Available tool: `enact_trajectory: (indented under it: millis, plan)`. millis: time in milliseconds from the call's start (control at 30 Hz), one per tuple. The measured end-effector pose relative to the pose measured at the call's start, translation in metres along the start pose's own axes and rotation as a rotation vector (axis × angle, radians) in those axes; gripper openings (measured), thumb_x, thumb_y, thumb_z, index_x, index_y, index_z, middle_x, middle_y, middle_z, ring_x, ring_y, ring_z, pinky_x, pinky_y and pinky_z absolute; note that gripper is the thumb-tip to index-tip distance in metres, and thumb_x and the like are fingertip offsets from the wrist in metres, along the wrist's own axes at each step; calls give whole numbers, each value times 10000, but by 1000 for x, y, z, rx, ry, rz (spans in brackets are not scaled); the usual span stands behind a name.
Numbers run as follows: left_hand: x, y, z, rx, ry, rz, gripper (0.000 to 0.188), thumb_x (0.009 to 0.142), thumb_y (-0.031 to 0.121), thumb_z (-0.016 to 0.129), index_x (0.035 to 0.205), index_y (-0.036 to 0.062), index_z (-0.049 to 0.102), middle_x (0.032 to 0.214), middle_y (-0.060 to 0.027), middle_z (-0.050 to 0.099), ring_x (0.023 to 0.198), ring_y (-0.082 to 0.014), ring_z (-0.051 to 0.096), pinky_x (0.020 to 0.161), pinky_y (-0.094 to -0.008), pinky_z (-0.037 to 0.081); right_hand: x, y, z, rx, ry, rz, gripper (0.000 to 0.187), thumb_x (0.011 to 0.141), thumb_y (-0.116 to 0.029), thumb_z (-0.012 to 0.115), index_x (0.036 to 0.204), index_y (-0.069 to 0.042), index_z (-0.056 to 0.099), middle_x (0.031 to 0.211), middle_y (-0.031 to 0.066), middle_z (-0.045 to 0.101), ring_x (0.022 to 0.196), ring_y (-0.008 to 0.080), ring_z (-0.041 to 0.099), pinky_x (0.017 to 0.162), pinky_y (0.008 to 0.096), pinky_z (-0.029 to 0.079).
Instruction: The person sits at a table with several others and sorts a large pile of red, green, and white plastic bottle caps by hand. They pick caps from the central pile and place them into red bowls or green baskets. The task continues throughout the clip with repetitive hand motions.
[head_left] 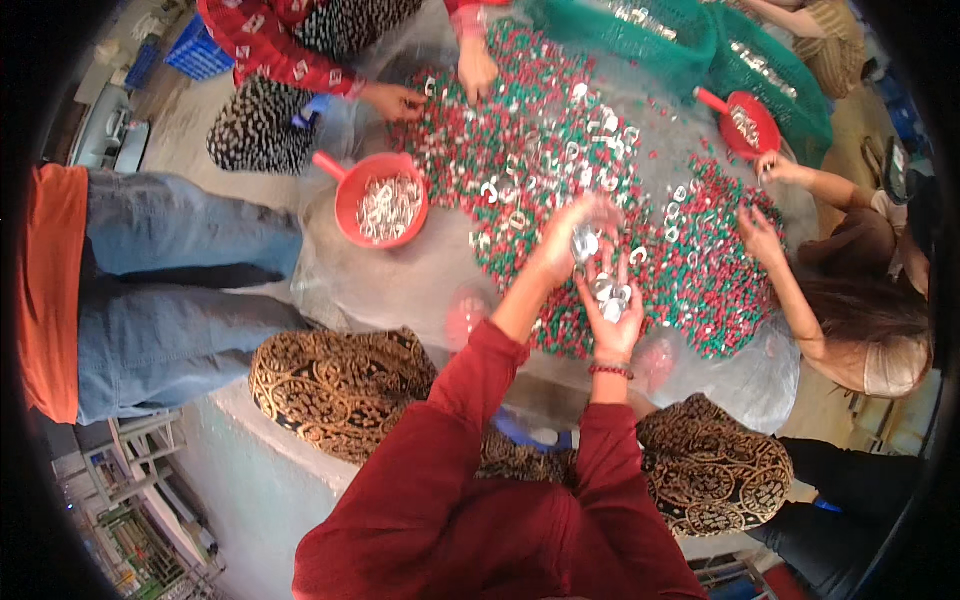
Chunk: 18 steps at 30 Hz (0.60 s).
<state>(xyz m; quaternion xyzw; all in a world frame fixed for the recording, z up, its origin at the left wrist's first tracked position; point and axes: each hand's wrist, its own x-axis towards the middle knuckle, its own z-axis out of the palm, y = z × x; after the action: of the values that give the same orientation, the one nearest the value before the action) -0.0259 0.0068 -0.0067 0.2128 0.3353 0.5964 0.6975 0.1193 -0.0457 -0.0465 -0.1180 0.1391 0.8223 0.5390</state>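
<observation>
At the far left I see a standing person in an orange top (52,290) and blue jeans (185,225), head out of view. Behind, a blue crate (198,50) is partly hidden by someone in a red patterned sleeve (270,50), cut off by the top edge. That person's two hands reach into the heap. Below them, a red handled bowl (350,205) holds pale metal pieces, too heaped for me to separate, on a clear plastic sheet (350,285).

Centrally, the wearer's left hand (572,235) curves beside shiny silver pieces; its fingertips are blurred, so I cannot tell whether it pinches one. Touching or just beside it, the right hand (615,320) lies palm up, fingers extended, with silver pieces (612,298) resting on it. I cannot make out their exact shape. A red bead bracelet (610,371) circles that wrist. Both hands cover part of a heap (715,290) of tiny red, green and white bits, scattered with silvery rings. Two pinkish shapes near the forearms are too hazy to identify.

Farther right, green baskets (775,85) run past the top edge; a second red bowl (765,130) sits near a long-haired person (860,310), whose two hands are at the heap's edge.
</observation>
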Motion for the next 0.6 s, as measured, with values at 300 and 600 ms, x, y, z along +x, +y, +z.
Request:
enact_trajectory:
  millis: [300, 600]
  plan:
    - [-18, -56, 52, 1167, -135, 667, 198, 863, 199, 578, 945, 40, 661, 947, -136, 647, 912, -285, 610, 880, -423, 451, 37, -36, -50, 61, 35, -122, 353, 883, -429, 493, 1044, -119, 544, 1018, 76, 583, 957, 244, 536, 832, 405, 454]
    - [-18, -36, 39, -449, 441, -188, 559, 925, 521, 378, 1286, 104, 470, 1231, -108, 524, 1137, -229, 472, 952, -434, 392, 47, -18, 89, -621, -10, -228, 324, 929, -314, 474, 964, -28, 621, 909, 115, 652, 792, 208, 630, 682, 334, 520]
